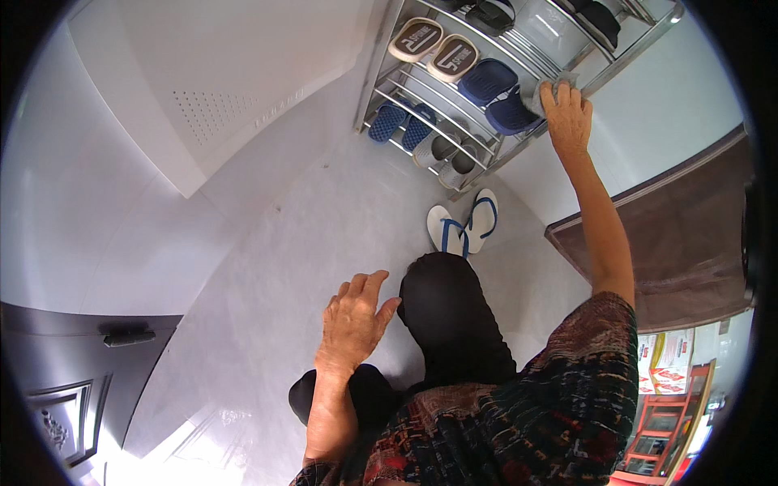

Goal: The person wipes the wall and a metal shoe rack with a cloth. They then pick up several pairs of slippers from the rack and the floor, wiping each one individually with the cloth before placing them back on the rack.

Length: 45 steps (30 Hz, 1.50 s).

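Note:
My right hand [567, 118] reaches up to the right end of a silver metal shoe rack [630, 53]. Its fingers are closed over a grey cloth [532, 99], which rests against the rack beside a pair of dark blue slippers [489, 81]. Much of the cloth is covered by the hand. My left hand [353, 318] hangs above the floor near my bent knee, fingers slightly curled and apart, holding nothing. On the same tier as the dark blue slippers sit cream slippers [416, 40] with dark insoles.
Blue checked slippers [389, 120] and grey shoes [460, 166] occupy a lower tier; black footwear [491, 14] is higher up. White flip-flops [445, 229] with blue straps lie on the grey floor. A white panel [243, 73], a dark door [77, 356] and a brown covered surface [664, 235] surround me.

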Each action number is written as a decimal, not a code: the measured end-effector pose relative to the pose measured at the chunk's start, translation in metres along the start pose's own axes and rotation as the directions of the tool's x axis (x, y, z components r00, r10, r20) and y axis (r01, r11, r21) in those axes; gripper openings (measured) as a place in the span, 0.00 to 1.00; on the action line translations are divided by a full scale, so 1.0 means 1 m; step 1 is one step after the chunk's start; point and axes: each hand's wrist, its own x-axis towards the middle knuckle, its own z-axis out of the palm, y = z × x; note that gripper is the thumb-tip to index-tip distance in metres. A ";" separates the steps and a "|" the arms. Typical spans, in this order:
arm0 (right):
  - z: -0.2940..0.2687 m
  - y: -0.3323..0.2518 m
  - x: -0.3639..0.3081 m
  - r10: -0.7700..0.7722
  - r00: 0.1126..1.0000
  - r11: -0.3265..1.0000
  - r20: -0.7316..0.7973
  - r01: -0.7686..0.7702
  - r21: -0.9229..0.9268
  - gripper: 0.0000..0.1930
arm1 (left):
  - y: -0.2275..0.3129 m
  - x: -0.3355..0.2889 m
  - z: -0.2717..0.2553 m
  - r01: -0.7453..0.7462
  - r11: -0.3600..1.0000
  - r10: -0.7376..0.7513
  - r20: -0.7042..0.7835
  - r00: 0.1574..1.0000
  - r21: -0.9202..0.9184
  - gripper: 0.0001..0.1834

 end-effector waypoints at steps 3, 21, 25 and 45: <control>0.012 0.008 -0.021 -0.043 0.999 0.992 0.020 0.045 -0.121 0.15 | 0.005 -0.002 0.001 -0.059 0.998 0.060 0.032 0.998 -0.020 0.21; 0.052 0.087 0.005 0.712 0.630 -0.155 0.309 -0.287 0.945 0.19 | 0.030 0.033 0.036 -0.139 0.989 0.135 0.093 0.987 0.045 0.21; 0.073 0.030 -0.035 0.630 0.631 -0.392 0.452 -0.244 0.887 0.21 | 0.042 0.038 0.039 -0.092 0.990 0.083 0.081 0.993 0.110 0.20; 0.217 0.033 -0.094 0.697 0.567 0.040 0.438 -0.641 0.767 0.29 | 0.010 0.135 0.129 0.303 0.915 -0.191 0.376 0.907 -0.265 0.24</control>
